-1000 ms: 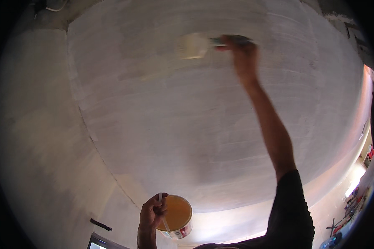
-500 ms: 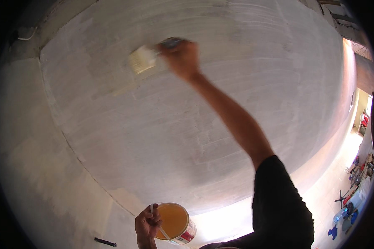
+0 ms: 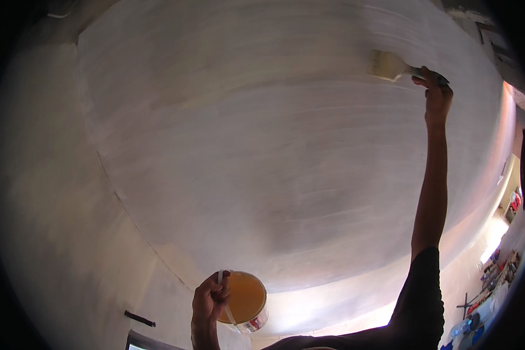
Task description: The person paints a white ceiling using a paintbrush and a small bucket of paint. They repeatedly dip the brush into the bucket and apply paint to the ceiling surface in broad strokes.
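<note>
Pale grey wall (image 3: 245, 169), faintly streaked, spreads behind the left hand (image 3: 209, 296) and the right hand (image 3: 438, 96); a yellowish-grey side wall (image 3: 46, 198) stands left of the left hand. Black cloth of a sleeve (image 3: 419, 297) shows below the right hand. Mixed clutter (image 3: 500, 283) lies low and to the right of it. Just right of the left hand hangs a round bucket (image 3: 248, 327) of orange-yellow liquid (image 3: 246, 296). Leftward from the right hand points a wide brush (image 3: 388, 66), its pale bristles at the wall, contact unclear. The hands are well apart, the right gripping the brush, the left clamped on the bucket's white handle (image 3: 230, 315). A short dark strip (image 3: 140, 318) shows left of the left hand. The bucket's red-and-white label (image 3: 260, 322) is illegible.
</note>
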